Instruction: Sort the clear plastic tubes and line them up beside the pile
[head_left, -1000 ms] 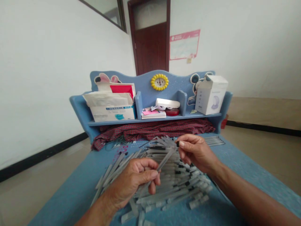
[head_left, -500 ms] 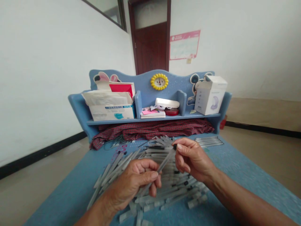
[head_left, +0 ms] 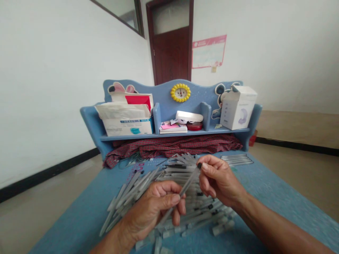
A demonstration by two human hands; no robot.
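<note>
Head view: hands [head_left: 161, 201] hold a slim translucent tube [head_left: 189, 182] and black cap [head_left: 199, 165].

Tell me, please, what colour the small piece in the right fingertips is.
The small piece is black, shown in the head view.

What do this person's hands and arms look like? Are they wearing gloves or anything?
No gloves! The left hand and right hand are both bare. No sleeves show on the left forearm or right forearm, and I see no watch, bracelet, ring or markings.
</note>
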